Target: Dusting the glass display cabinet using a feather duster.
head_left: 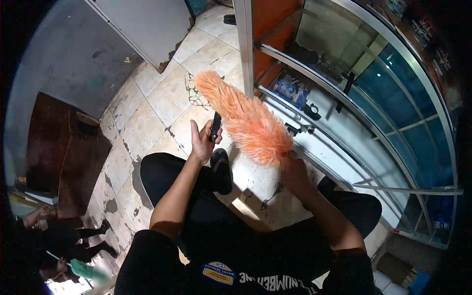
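My right hand (294, 173) is closed round the handle end of a fluffy orange feather duster (248, 123), and the handle itself is hidden. The duster slants up and to the left, in front of the glass display case. To its left, my left hand (204, 141) has its fingers wrapped round a slim black object (215, 127), with the thumb sticking up. What kind of object it is I cannot make out. The duster's lower left side lies close to this hand; whether they touch I cannot tell.
The display case (339, 120) on the right has glass shelves holding small black parts and a blue packet (290, 91). Worn tiles (147, 118) cover the floor. A brown wooden cabinet (64, 152) stands at left. Another person (69, 236) with a green duster (81, 269) is at lower left.
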`<state>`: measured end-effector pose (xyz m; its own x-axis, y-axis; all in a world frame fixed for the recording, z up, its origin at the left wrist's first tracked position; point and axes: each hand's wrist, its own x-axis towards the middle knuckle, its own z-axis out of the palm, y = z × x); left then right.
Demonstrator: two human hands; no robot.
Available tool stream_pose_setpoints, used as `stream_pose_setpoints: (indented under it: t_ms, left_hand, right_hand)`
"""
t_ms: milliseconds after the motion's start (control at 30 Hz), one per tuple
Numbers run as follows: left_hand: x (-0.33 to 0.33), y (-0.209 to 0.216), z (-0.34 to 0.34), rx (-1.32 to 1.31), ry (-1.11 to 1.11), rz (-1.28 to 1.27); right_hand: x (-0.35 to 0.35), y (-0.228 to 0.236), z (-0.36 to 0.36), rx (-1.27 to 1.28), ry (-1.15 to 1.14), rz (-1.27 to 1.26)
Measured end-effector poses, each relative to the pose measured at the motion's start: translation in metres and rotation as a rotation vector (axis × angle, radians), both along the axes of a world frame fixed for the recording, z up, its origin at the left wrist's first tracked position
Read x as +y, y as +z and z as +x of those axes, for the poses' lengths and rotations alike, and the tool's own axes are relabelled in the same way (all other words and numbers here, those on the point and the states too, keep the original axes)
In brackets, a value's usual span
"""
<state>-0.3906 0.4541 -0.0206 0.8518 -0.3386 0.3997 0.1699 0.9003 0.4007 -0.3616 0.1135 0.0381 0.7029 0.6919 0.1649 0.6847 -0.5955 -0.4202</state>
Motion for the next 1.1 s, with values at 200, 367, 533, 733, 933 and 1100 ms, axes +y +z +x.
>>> stream_pose_setpoints:
  t_ms: [200,367,533,733,933,1100]
  left_hand:
    - [-0.085,0.101,-0.008,0.750,0.611,0.189]
    - [-0.040,0.058,-0.012,0.680,0.552,0.727]
    - [-0.066,0.045,-0.006,0.699,0.551,0.669]
    - [-0.054,0.043,-0.011,0.606,0.458,0.542]
    - [-0.045,0.047,-0.006,0.357,0.395,0.158]
    - [-0.091,0.122,-0.001,0.926,0.848,0.010]
  right_hand:
    - [-0.005,-0.006,-0.031,0.348,-0.064,-0.031]
    - [-0.001,0.005,-0.017,0.302,-0.032,0.027]
    - [-0.003,0.001,-0.015,0.191,0.019,-0.127]
    - [-0.017,-0.010,-0.008,0.055,0.103,-0.202]
    - [-0.017,-0.021,-0.012,0.145,-0.120,0.104]
    - [0.000,0.012,-0.036,0.269,0.198,-0.138]
